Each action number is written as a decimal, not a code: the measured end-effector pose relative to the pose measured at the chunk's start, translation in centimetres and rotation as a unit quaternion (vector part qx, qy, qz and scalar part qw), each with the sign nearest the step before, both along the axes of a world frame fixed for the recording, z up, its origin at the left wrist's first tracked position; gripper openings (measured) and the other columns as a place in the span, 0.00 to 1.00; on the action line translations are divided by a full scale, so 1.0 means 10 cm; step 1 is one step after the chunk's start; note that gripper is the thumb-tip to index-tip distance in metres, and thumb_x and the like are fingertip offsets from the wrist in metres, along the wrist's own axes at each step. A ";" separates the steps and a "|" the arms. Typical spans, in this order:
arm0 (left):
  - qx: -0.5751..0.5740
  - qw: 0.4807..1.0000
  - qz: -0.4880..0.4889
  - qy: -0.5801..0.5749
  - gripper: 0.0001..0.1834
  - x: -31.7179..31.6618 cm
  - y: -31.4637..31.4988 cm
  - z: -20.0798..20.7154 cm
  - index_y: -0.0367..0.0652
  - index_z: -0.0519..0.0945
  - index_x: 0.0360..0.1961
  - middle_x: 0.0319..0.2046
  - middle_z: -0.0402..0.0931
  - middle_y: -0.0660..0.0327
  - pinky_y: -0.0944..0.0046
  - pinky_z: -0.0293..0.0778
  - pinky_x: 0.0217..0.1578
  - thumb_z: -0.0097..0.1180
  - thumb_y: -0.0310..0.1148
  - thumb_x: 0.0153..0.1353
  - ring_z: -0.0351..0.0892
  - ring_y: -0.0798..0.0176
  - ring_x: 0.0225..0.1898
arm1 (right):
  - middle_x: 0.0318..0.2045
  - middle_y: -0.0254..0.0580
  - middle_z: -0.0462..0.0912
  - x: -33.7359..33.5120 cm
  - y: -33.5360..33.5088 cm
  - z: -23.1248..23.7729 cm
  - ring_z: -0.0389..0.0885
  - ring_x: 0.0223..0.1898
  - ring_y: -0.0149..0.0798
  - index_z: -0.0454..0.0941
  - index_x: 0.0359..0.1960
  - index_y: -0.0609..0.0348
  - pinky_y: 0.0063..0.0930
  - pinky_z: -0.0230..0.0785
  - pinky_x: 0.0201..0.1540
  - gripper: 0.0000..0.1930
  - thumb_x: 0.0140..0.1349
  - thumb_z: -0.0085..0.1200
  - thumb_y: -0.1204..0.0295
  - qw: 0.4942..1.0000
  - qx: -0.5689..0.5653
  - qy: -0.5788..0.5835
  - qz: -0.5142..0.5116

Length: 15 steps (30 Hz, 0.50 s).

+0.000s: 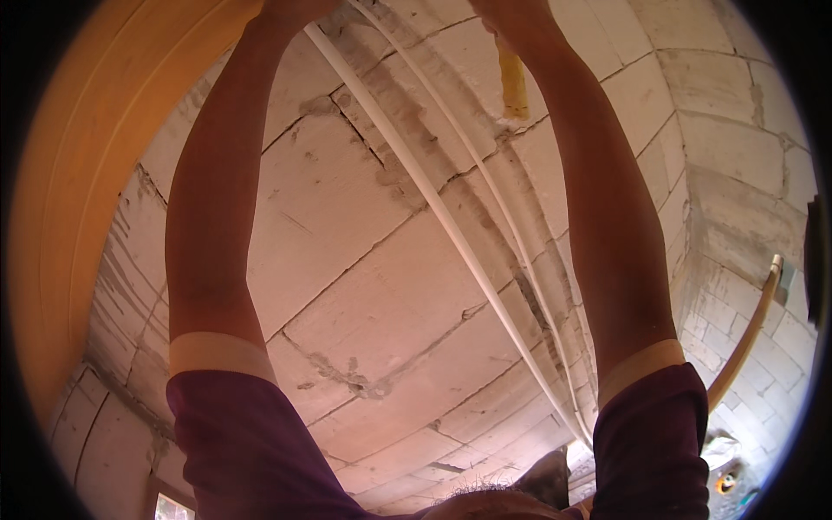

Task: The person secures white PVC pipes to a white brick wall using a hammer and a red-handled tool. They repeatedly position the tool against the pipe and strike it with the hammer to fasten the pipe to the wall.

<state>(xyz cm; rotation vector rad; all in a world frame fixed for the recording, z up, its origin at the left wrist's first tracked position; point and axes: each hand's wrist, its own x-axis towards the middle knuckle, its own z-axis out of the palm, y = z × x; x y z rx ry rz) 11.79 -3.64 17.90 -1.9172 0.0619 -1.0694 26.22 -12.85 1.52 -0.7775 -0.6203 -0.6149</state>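
Both my arms reach up, and the hands are partly cut off by the top edge of the head view. My left hand [299, 10] is at the upper end of a long white pipe [433, 195], which comes out from under it; the fingers look closed round it, though they are mostly cut off. My right hand [517, 24] has a yellow, bar-like handle [513, 82] sticking out below it, against the wall. What the handle belongs to is hidden. A thinner white pipe [472, 152] runs beside the first, along a rough groove cut in the block wall [355, 251].
An orange-brown panel [113, 173] curves along the left. At the right, a long brown pole-like piece [750, 334] with a pale tip stands near another block wall [737, 156]. Small items, one of them an orange roll-like thing [726, 483], lie at the lower right.
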 end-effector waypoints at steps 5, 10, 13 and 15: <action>0.032 0.999 0.008 0.007 0.10 0.03 -0.11 -0.09 0.39 0.80 0.34 0.31 0.82 0.45 0.46 0.76 0.39 0.60 0.33 0.54 0.83 0.41 0.36 | 0.34 0.65 0.83 0.27 0.37 0.01 0.85 0.33 0.60 0.76 0.45 0.70 0.51 0.75 0.34 0.19 0.72 0.46 0.61 0.989 -0.037 -0.073 -0.120; 0.045 0.997 0.055 0.014 0.10 0.16 0.05 -0.01 0.39 0.82 0.36 0.32 0.83 0.45 0.45 0.76 0.40 0.59 0.34 0.56 0.83 0.40 0.38 | 0.30 0.60 0.83 0.18 0.18 0.06 0.84 0.30 0.58 0.76 0.45 0.66 0.50 0.75 0.32 0.18 0.74 0.44 0.60 0.993 0.079 0.034 -0.084; 0.017 0.996 0.091 -0.005 0.11 0.17 -0.05 -0.06 0.39 0.83 0.36 0.32 0.83 0.44 0.44 0.76 0.41 0.58 0.35 0.58 0.83 0.40 0.39 | 0.29 0.59 0.82 0.09 0.07 0.10 0.84 0.28 0.57 0.76 0.44 0.65 0.50 0.75 0.30 0.18 0.74 0.44 0.59 0.980 -0.155 -0.009 0.123; 0.044 0.994 0.098 -0.018 0.12 0.17 -0.04 -0.06 0.39 0.83 0.37 0.32 0.83 0.44 0.45 0.77 0.41 0.58 0.36 0.58 0.84 0.41 0.39 | 0.24 0.50 0.79 0.07 -0.04 0.04 0.80 0.20 0.49 0.76 0.43 0.63 0.46 0.71 0.22 0.17 0.73 0.45 0.59 0.995 -0.051 -0.002 0.086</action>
